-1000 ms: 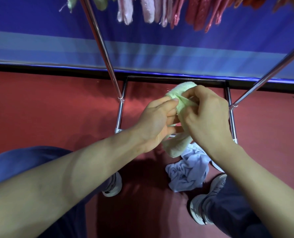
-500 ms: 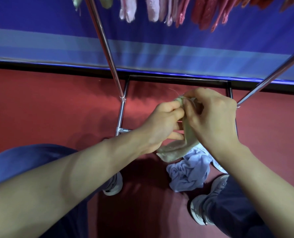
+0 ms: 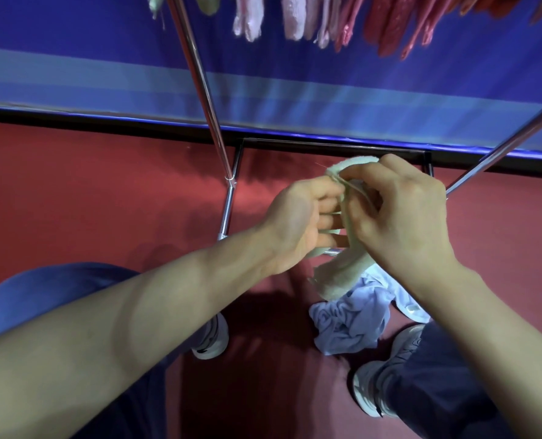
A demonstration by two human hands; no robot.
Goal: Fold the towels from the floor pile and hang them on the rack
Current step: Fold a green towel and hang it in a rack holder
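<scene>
We're gripping pale green towel with both hands: left hand and right hand pinching its top edge, fingers curled round it. Rest of it dangling below hands. Light blue towel lying crumpled on floor under hands, between our shoes. Rack standing just past hands, pink and red towels hanging above.

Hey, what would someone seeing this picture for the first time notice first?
At centre, the left hand and right hand grip a pale green towel between them. Below, a crumpled whitish towel lies on the red floor by the right shoe, while pink and red towels hang along the top edge.
</scene>
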